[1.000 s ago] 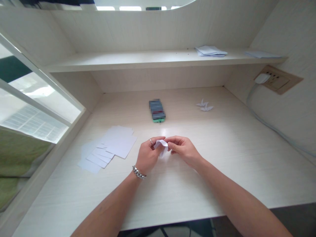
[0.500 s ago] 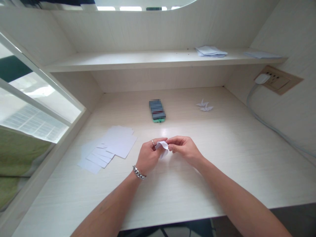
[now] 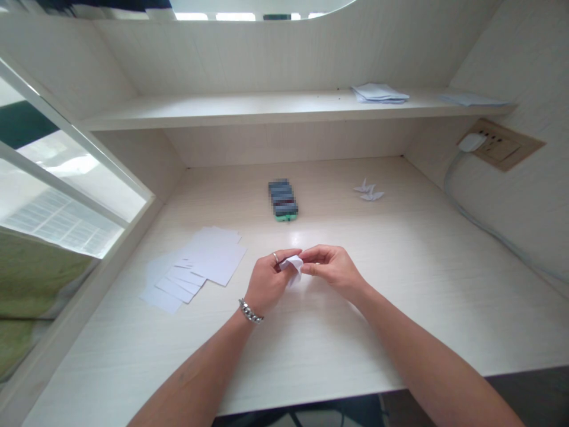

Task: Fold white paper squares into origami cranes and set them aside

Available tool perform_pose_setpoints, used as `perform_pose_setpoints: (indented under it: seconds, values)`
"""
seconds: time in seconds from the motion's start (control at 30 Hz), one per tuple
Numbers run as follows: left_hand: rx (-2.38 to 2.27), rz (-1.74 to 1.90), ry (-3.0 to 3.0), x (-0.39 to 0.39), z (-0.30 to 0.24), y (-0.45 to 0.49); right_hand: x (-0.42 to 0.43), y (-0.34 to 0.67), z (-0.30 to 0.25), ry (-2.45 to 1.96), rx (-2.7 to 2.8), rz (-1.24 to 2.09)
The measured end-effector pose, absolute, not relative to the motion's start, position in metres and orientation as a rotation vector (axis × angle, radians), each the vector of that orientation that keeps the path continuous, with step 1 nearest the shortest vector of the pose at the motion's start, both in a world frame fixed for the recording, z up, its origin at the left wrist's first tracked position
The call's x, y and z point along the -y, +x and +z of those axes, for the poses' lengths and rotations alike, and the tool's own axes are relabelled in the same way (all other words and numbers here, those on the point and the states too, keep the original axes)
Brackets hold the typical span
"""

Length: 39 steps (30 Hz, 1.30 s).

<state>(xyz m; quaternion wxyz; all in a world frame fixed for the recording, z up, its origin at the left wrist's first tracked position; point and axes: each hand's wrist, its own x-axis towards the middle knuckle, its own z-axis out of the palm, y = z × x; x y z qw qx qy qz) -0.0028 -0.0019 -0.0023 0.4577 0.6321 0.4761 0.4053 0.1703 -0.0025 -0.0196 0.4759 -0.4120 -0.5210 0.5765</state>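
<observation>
bare forearms, silver chain bracelet (image 3: 251, 312), finger ring (image 3: 275, 257)

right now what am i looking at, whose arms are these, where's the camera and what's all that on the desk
No machine here: the single picture comes from a camera worn on a person's head, looking forward and down, so both bare arms are that person's own. The left hand, wearing a bracelet and ring, and the right hand pinch one small white paper between their fingers over the desk. On the desk lie loose paper sheets at left, a blurred-out dark object further back, and small folded paper shapes at back right. More papers sit on the shelf; a plug is in the wall socket.
</observation>
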Motion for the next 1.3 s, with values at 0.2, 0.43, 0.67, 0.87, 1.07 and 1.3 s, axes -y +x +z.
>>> perform_pose_setpoints:
  seconds: [0.2,0.43,0.67,0.87,1.07,1.3]
  values:
    - [-1.22,1.014,1.615,0.001,-0.004,-0.004,0.004,0.168,-0.018,-1.058,1.329,1.337]
    - [-1.216,1.018,1.575,0.002,-0.003,-0.003,0.005,0.166,-0.018,-1.098,1.293,1.322]
    - [-1.127,1.024,1.381,0.003,0.001,0.001,0.006,0.163,-0.017,-1.121,1.225,1.266]
    - [-1.051,1.04,1.237,0.003,0.004,0.004,0.007,0.158,-0.019,-1.133,1.175,1.162]
    - [-1.028,1.061,1.129,0.006,0.005,0.005,0.009,0.155,-0.019,-1.127,1.168,1.037]
    - [-0.976,1.055,1.01,0.006,0.001,0.002,0.008,0.155,-0.017,-1.101,1.129,1.144]
